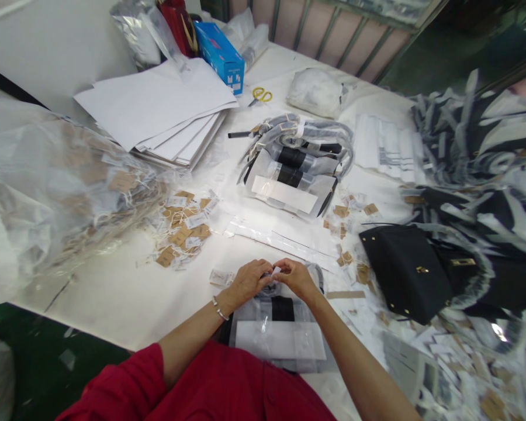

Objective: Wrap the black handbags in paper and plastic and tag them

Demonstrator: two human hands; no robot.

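Observation:
Close to my body lies a black handbag (283, 309) wrapped in clear plastic, with a white card (280, 339) across its front. Over its wrapped handle (319, 278) my two hands meet. My right hand (296, 277) pinches a small white paper strip (276, 271) between thumb and fingertips. My left hand (251, 279), a bracelet on its wrist, has its fingers closed at the wrapped handle, touching the strip's other side; what exactly it grips is partly hidden. Left of it sits a small white tag (221, 278).
Beyond are wrapped handbags (289, 169), yellow scissors (262, 95), white sheets (166, 111) and a blue box (221, 55). Brown hang tags (182, 234) and a big plastic bag (70, 199) lie left. Black handbags (403, 269) crowd the right above scattered paper.

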